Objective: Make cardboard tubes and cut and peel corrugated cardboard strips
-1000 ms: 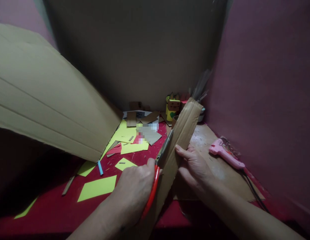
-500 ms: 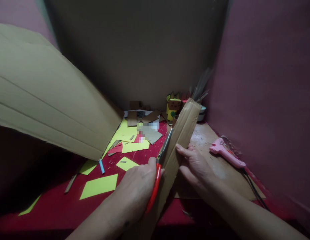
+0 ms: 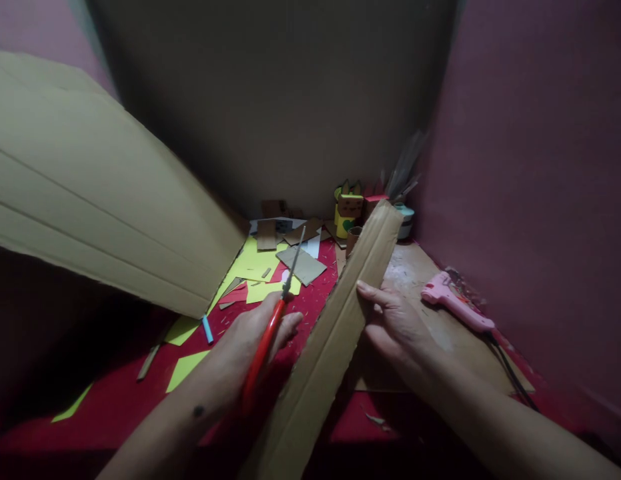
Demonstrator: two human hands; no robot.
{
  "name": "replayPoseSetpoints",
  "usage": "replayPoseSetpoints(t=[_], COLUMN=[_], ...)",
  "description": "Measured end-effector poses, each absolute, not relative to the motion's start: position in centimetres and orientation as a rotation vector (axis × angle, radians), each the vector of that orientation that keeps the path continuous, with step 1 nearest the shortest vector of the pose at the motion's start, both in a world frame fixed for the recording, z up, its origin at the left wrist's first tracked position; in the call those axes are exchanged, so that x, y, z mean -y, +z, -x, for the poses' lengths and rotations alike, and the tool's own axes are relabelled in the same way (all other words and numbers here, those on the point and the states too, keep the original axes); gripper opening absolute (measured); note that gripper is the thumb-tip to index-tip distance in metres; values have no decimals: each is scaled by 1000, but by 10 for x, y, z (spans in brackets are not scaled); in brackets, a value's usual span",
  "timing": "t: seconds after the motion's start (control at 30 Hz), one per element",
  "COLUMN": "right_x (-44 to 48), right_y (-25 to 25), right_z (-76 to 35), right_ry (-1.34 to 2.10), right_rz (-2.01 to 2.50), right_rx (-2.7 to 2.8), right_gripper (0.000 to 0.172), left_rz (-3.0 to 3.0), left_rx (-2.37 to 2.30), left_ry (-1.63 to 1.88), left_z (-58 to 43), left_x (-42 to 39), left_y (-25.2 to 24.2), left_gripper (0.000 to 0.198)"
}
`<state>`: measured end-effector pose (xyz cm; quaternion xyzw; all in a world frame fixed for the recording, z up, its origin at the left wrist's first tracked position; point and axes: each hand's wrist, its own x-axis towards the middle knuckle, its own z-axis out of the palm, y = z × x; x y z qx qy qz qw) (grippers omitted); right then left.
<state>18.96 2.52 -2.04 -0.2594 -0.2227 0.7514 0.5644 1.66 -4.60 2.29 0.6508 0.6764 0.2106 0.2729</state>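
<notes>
My left hand [image 3: 250, 337] is closed around red-handled scissors [image 3: 270, 327], whose blades point up and away, clear of the cardboard. My right hand [image 3: 395, 327] grips a long brown cardboard strip [image 3: 335, 333] by its right edge, thumb on top. The strip runs diagonally from the bottom centre up toward the back right. The scissors sit just left of the strip without touching it.
A large cardboard sheet [image 3: 90, 193] leans in from the left. Yellow, red and brown scraps [image 3: 260, 267] litter the red surface [image 3: 115, 407]. A pink glue gun [image 3: 453, 303] lies on a cardboard mat [image 3: 440, 340] at right. Small craft figures [image 3: 350, 210] stand at the back wall.
The scissors have come off the strip and swung left, blades now pointing upward. The right hand still holds the strip, which has tilted slightly.
</notes>
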Motion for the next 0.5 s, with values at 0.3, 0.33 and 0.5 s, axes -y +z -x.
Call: replayPoseSetpoints(t=[0.3,0.33,0.5], right_x=[-27,-32,-43], right_y=[-11,-9,-4], right_z=[-195,-198,-205], right_ry=[1786,1776,1820], right_rz=[655,667,708], right_rx=[515,493,430], right_gripper=[18,17,18], left_rz=[-1455,-1468,-1571], left_rx=[-1352,-1385,-1582], left_ry=[657,647,561], left_z=[-26,-26,-24], left_x=[56,58,63], left_y=[31,31,24], left_gripper=[26,25,32])
